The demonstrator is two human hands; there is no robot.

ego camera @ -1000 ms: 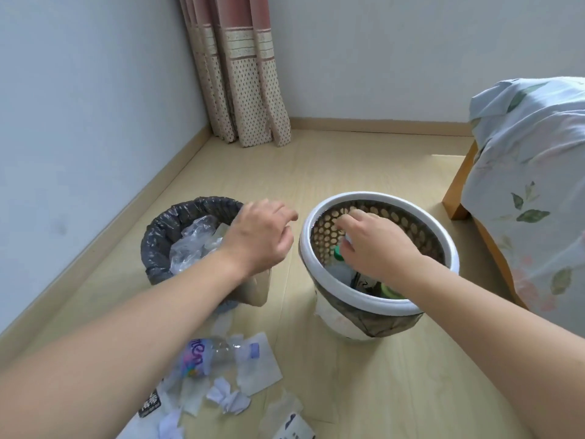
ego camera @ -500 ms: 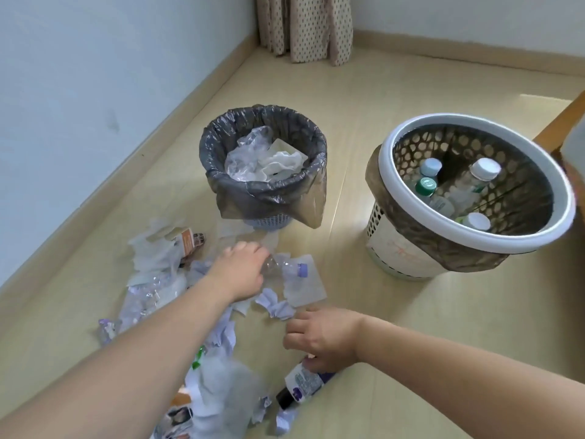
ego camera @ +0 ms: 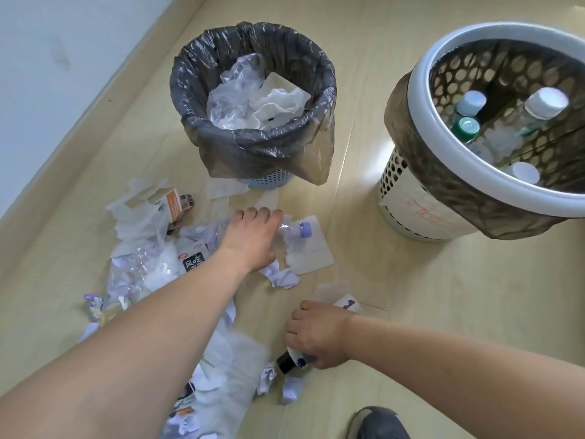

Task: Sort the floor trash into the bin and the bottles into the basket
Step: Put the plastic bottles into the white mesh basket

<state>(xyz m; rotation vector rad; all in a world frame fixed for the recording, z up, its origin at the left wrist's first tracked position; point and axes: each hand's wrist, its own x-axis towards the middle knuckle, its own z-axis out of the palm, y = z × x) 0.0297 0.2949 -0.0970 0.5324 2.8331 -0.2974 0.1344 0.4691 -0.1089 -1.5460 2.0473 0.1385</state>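
My left hand (ego camera: 251, 239) lies over a clear plastic bottle with a purple cap (ego camera: 296, 231) on the floor, fingers curled over its body. My right hand (ego camera: 316, 335) grips a white bottle with a black cap (ego camera: 291, 362) lying on the floor near me. The bin (ego camera: 253, 144), lined with a dark bag, holds crumpled plastic and paper. The white perforated basket (ego camera: 443, 147) at the right holds several capped bottles. Crumpled paper and wrappers (ego camera: 142, 267) lie scattered on the floor at the left.
A white wall with a wooden baseboard (ego camera: 95, 99) runs along the left. A grey shoe (ego camera: 380, 423) shows at the bottom edge. Bare wooden floor (ego camera: 474, 312) lies to the right of my right arm.
Both hands came down from the bin and basket to the floor litter. The left hand settled on the purple-capped bottle; the right hand closed on the black-capped bottle.
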